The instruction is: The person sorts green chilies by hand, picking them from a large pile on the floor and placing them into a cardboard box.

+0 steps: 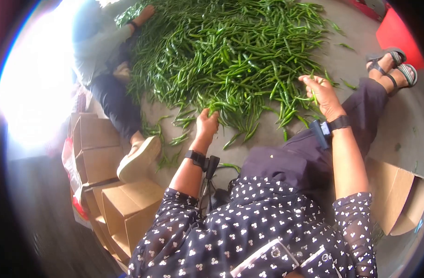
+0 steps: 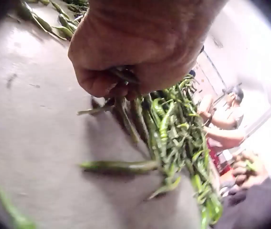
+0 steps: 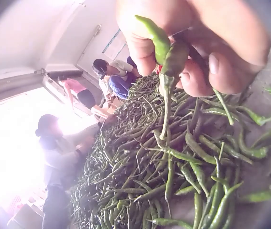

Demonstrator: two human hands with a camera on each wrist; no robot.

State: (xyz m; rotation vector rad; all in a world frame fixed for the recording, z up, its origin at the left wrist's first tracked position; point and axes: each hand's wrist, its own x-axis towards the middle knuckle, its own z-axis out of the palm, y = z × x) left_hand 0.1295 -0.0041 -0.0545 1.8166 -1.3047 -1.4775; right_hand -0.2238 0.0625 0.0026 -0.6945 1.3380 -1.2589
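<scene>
A wide heap of green chili peppers spreads over the floor in front of me. At its near edge my left hand has its fingers curled round chili peppers; stems and tips poke out below the fist in the left wrist view. My right hand is raised over the heap's right side. Between its thumb and fingers it pinches a few green chili peppers, one bright green and one darker, their stems hanging down. A single loose chili pepper lies on the floor below the left hand.
Another person sits at the left, one hand on the heap, a pale shoe near my left arm. Cardboard boxes stand at the left, and an open carton at the right. More people work behind the heap.
</scene>
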